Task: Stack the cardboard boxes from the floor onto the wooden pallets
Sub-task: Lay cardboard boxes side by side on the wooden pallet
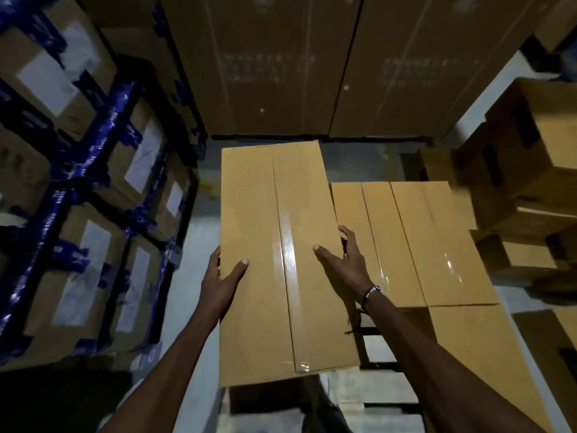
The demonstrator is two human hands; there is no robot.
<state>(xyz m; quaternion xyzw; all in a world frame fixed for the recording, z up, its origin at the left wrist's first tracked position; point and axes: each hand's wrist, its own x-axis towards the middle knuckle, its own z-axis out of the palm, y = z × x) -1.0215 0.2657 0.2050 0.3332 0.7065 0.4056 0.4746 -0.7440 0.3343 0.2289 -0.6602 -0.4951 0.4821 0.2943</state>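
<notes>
As left hand (223,281) & right hand (342,264) grip, box (274,260) btwn.

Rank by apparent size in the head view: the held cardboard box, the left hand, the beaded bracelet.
1. Held cardboard box, by far the largest, though it is closest to the camera.
2. Left hand, gripping the box's left edge.
3. Beaded bracelet on the right wrist, smallest.

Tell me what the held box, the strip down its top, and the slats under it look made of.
Held box: plain tan cardboard, matte. Strip: apparently clear plastic tape; it glares. Slats: probably pale bare wood, though dim and partly hidden.
</notes>
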